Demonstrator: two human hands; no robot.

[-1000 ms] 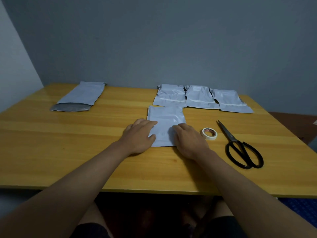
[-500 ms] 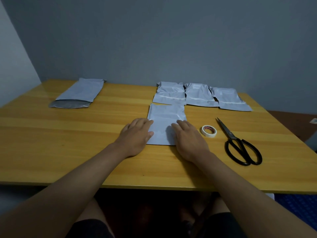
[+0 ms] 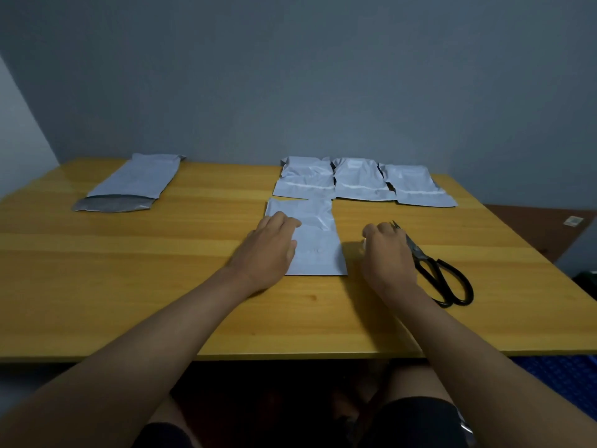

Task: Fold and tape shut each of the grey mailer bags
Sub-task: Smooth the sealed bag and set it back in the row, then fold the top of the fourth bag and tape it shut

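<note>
- Two hands are at work near the middle of the wooden table (image 3: 129, 286), each with its own job as I read it.
- My left hand (image 3: 268, 250) lies flat, fingers straight and spread, pressing the left edge of the folded mailer bag (image 3: 318, 247); I judge this keeps the fold from springing open.
- My right hand (image 3: 387, 253) sits just right of that bag, fingers curled downward over a spot beside the scissors (image 3: 436, 273). A sliver of white shows at its left edge, but I cannot tell whether the fingers pinch anything.
- Tape is what the fold needs next, so I guess this hand is after it.
- Three finished bags (image 3: 358, 182) lie in a row at the far edge, each touching the next, with a white strip across; the nearest almost meets the bag I am holding down.
- One unfolded bag (image 3: 135, 182) waits far left, its dark flap towards me, well apart from the rest.
- Scissors lie open-handled on the right, blades pointing away, touching or just beside my right hand; they could get nudged.
</note>
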